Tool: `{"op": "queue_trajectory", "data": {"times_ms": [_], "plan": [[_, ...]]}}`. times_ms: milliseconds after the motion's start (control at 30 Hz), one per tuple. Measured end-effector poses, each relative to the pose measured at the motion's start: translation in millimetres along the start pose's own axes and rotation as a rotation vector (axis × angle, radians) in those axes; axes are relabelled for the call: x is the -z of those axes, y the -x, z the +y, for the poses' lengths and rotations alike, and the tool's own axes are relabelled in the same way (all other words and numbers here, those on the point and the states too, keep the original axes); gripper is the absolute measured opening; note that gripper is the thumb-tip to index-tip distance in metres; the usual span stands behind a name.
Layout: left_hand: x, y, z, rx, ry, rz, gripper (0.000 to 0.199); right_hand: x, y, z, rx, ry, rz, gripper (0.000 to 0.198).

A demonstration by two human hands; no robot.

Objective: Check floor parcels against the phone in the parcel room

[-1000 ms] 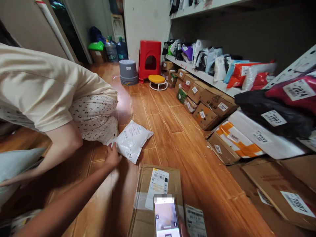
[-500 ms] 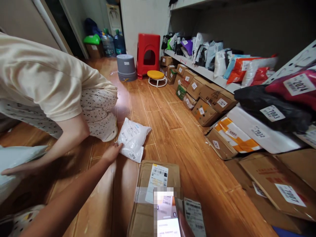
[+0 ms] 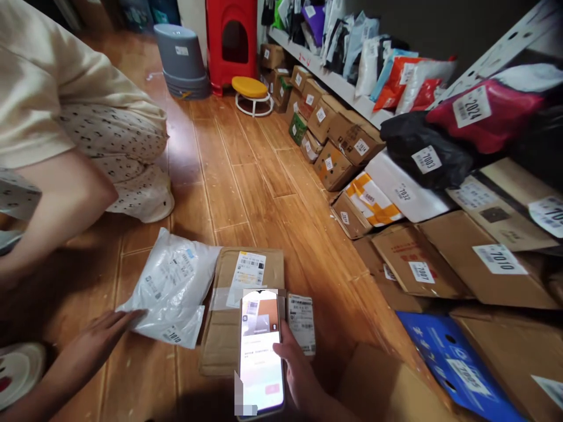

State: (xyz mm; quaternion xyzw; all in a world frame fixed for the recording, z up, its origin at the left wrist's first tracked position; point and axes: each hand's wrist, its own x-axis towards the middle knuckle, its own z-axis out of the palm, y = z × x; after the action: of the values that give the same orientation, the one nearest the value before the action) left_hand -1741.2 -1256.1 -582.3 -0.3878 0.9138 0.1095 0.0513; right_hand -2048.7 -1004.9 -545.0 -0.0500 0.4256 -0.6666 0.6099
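Wood floor [image 3: 246, 176], parcels stacked at 3 o'clock. Left hand [image 3: 99, 340] flat, fingers apart, on white polybag [image 3: 169, 287] at 9. Right hand [image 3: 299, 369] clamps phone [image 3: 261, 351], hiding part of the cardboard box [image 3: 229, 328]; screen unreadable.

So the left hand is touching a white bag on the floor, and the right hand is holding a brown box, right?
Not quite. The left hand does touch the white bag on the floor, but the right hand holds a phone, not a box. The head view shows the phone held above a cardboard box that lies on the floor.
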Motion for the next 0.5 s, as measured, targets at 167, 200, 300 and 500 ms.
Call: {"op": "queue_trajectory", "data": {"times_ms": [167,200,300,500], "plan": [[-15,24,13,0.001,0.015,-0.078,0.049,2,4,2,0.005,0.096,-0.012,0.048],[-15,25,15,0.005,0.030,-0.090,0.049,2,5,1,-0.002,0.103,-0.015,0.050],[-14,29,26,0.031,0.048,-0.118,0.052,2,9,-3,-0.036,0.098,-0.004,0.058],[-7,24,57,0.167,-0.010,-0.222,0.059,14,13,3,-0.080,0.150,0.079,0.052]]}}
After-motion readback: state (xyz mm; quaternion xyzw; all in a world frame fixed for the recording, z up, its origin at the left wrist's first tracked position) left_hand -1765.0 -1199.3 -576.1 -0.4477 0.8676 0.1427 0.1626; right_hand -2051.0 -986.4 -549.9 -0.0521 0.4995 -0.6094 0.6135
